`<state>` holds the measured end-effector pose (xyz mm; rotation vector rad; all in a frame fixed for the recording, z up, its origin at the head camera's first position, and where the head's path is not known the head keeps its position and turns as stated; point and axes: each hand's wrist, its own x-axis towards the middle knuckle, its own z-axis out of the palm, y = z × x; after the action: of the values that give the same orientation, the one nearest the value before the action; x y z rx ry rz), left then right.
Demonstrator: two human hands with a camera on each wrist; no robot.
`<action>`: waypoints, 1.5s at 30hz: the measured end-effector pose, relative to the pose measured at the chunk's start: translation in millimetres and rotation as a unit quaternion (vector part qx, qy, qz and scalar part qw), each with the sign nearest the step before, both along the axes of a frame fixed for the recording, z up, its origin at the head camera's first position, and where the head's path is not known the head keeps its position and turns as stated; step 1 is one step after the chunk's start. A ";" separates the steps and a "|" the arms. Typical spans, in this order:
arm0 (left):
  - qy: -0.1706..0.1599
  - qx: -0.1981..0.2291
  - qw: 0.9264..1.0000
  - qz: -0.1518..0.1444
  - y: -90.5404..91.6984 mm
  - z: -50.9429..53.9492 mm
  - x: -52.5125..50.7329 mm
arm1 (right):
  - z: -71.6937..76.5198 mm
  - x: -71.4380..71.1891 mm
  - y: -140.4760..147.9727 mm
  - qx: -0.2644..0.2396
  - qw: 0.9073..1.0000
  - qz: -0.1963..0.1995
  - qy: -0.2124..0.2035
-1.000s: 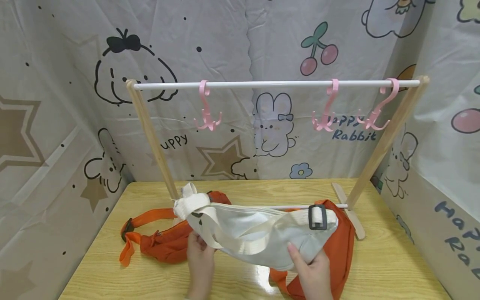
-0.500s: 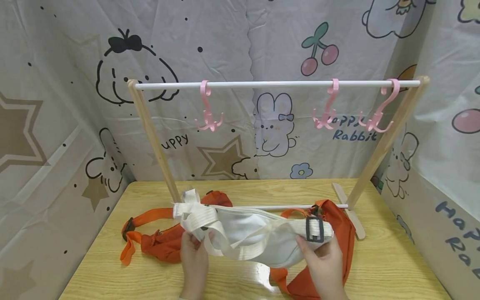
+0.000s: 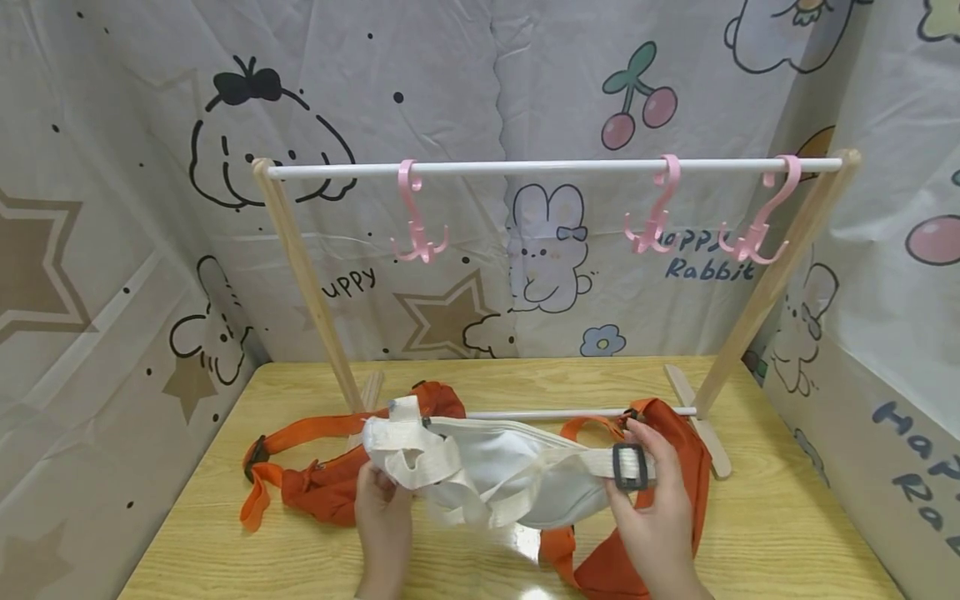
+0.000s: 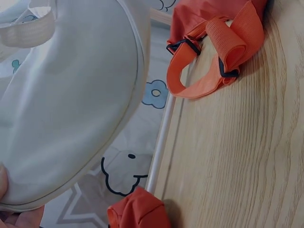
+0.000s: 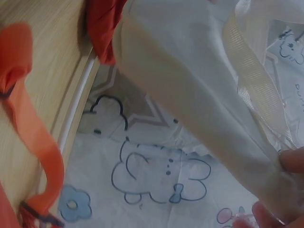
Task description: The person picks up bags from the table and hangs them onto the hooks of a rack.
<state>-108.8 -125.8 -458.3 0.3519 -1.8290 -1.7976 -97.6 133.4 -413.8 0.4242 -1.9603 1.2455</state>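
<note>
Head view: the left hand (image 3: 384,508) pinches the white bag (image 3: 502,450) at its left end, fingertips largely hidden; the right hand (image 3: 660,500) grips the right end around the buckle (image 3: 630,467). The bag hangs above the table (image 3: 465,571), partly covering the left orange bag (image 3: 330,492).

Left wrist view: bag and hand are cut off at left.

Right wrist view: thumb and fingers, cropped at right, close on the bag's narrow end.
</note>
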 end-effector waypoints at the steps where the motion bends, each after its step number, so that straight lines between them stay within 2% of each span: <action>1: 0.008 0.002 1.000 -0.002 0.0 0.1 0.4 | -0.8 -1.4 0.8 0.031 0.999 -0.015 0.012; 5: 0.020 0.011 1.000 -0.015 -0.4 0.5 1.7 | -5.4 -8.8 4.1 0.134 0.987 -0.054 0.076; 10: 0.006 -0.003 1.000 -0.016 1.1 4.7 3.8 | -10.2 -14.0 5.0 0.211 0.968 -0.085 0.101; 16: -0.014 -0.020 1.000 -0.005 4.8 8.3 4.4 | -18.0 -17.8 3.2 0.256 0.955 -0.100 0.111; 22: -0.019 -0.012 1.000 -0.004 8.1 10.1 3.7 | -23.6 -21.4 2.6 0.277 0.948 -0.105 0.117; 27: -0.044 -0.016 0.999 0.001 9.7 10.2 3.9 | -23.9 -24.8 4.8 0.275 0.950 -0.102 0.103; 31: -0.064 -0.025 0.998 0.003 9.1 6.7 3.4 | -19.3 -27.6 7.1 0.255 0.957 -0.094 0.102; 34: -0.073 -0.021 0.997 0.000 8.1 3.4 2.9 | -12.0 -28.8 8.6 0.232 0.963 -0.086 0.103; 41: -0.083 -0.030 0.996 -0.006 4.3 -6.4 2.7 | 10.9 -33.7 12.0 0.186 0.978 -0.051 0.074; 45: -0.113 -0.017 0.993 -0.019 2.1 -12.2 0.5 | 23.2 -34.8 13.7 0.153 0.986 -0.035 0.064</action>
<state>-108.3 -123.8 -470.5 0.5299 -2.0295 -1.8120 -132.4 147.2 -390.6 0.5684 -2.0412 0.8522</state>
